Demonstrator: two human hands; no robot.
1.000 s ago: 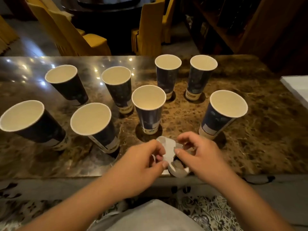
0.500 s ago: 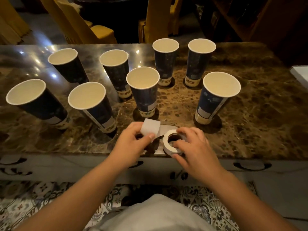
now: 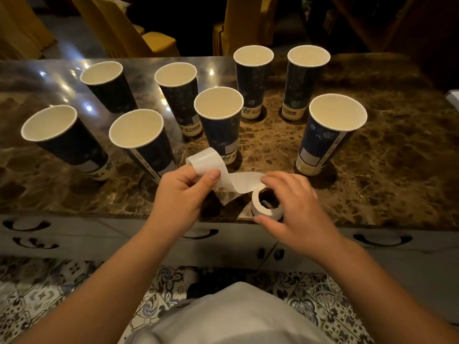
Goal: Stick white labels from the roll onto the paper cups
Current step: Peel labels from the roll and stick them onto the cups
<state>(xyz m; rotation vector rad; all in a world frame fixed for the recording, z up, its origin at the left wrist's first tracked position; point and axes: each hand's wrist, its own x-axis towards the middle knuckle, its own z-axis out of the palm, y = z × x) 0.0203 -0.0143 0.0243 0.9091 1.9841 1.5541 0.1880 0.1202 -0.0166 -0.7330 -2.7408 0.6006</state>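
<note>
While both hands hold it, roll (image 3: 267,204) lies flat, core opening upward.

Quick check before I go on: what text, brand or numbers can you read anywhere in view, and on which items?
Nothing can be read for certain.
Dark print on the pale bottom bands of the paper cups: too blurred to read.
Label strip pinched in the left hand: blank white.
Label roll under the right hand: no print visible.
</note>
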